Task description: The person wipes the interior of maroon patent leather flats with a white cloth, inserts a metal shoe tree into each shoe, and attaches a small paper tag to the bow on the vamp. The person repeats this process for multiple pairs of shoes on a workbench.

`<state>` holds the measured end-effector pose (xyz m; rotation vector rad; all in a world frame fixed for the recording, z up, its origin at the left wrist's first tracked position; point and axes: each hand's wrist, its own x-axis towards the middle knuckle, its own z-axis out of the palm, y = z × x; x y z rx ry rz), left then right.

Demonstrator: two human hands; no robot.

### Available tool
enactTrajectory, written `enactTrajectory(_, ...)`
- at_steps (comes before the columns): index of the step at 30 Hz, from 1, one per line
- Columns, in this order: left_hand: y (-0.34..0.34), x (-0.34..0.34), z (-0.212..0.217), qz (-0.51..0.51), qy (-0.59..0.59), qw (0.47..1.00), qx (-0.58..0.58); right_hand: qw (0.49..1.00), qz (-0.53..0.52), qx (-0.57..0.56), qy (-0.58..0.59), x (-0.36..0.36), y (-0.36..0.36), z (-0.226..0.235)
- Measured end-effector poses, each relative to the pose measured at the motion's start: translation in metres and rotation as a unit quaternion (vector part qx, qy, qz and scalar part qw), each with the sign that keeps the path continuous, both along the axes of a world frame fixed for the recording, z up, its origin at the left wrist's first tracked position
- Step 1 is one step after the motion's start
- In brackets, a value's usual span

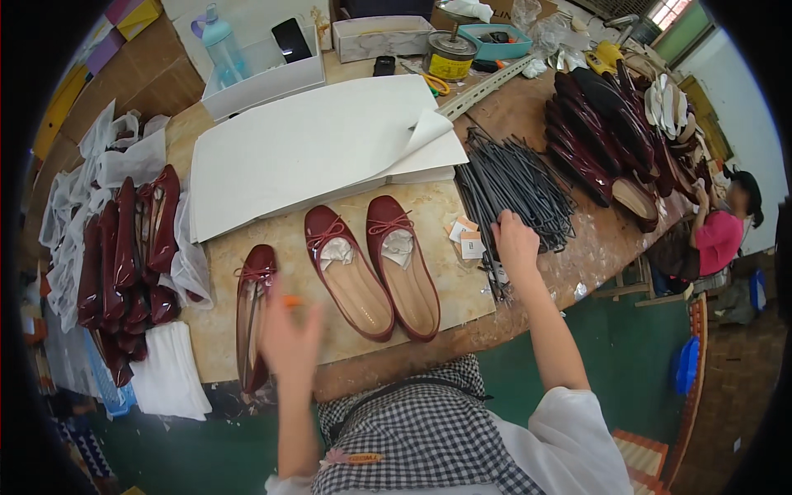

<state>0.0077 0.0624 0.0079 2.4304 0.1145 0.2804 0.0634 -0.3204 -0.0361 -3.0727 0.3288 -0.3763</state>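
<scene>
Two dark red ballet flats with bows, a left-hand one (351,272) and a right-hand one (404,268), lie soles down before me, white paper in their toes. A third flat (254,330) rests on its side to their left. My left hand (290,334), smeared by motion, is beside that third shoe; its grip is unclear. A small orange thing (290,301) shows near its fingers. My right hand (518,239) is at the near left edge of a pile of thin black sticks (524,181), fingers pinched on a stick. Small white-and-orange tags (470,245) lie next to it.
White paper sheets (305,148) cover the middle back. Wrapped red flats (124,256) stack at left above a white cloth (171,371); more red flats (594,140) stand at right. Behind are a bottle (221,49), tin (450,56) and metal bar (487,87). Another person (718,231) sits far right.
</scene>
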Motion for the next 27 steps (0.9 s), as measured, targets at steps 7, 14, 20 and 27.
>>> enactTrajectory(7,0.001,0.006,-0.042,-0.042,0.148,0.94,-0.304,0.973,-0.016,0.225,-0.056,-0.018,-0.021,0.036)
enactTrajectory(14,-0.027,-0.01,-0.021,0.02,0.246,0.663,-0.707,0.8,0.143,0.567,0.137,-0.048,0.13,0.102)
enactTrajectory(20,-0.016,-0.001,-0.043,0.0,0.096,0.777,-0.622,0.792,0.23,0.534,0.183,-0.066,0.178,0.117)
enactTrajectory(27,-0.019,-0.007,-0.042,-0.021,0.073,0.806,-0.587,0.851,0.284,0.436,0.067,-0.058,0.195,0.117)
